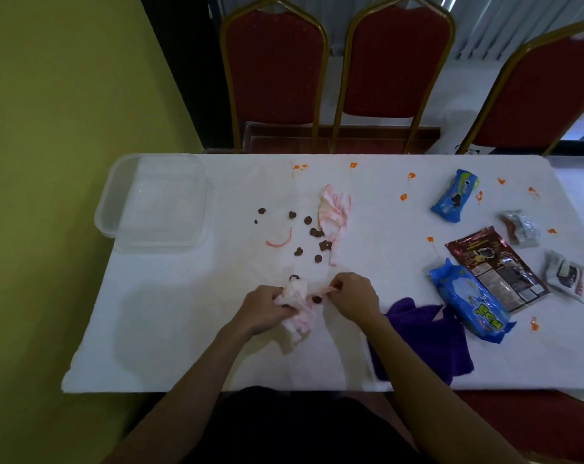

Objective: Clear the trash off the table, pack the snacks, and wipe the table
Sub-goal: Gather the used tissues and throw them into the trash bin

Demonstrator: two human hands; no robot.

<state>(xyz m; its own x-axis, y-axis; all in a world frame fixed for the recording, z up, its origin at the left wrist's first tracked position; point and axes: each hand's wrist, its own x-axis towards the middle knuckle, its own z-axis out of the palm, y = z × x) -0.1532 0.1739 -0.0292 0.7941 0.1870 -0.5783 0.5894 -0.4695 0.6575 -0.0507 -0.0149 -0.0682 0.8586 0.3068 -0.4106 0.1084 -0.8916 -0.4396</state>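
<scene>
My left hand grips a crumpled pink-and-white wrapper near the table's front middle. My right hand pinches the same wrapper's other end, with a brown snack piece between the hands. Several brown snack pieces lie scattered at the table's centre beside a second pink-and-white wrapper and a pink strip. Right of my hands lie a purple cloth, a blue snack bag, a brown packet and a blue cookie pack. Orange smears dot the white table.
A clear plastic container stands at the table's far left corner. Two small silvery wrappers lie near the right edge. Three red chairs stand behind the table. A yellow-green wall is on the left.
</scene>
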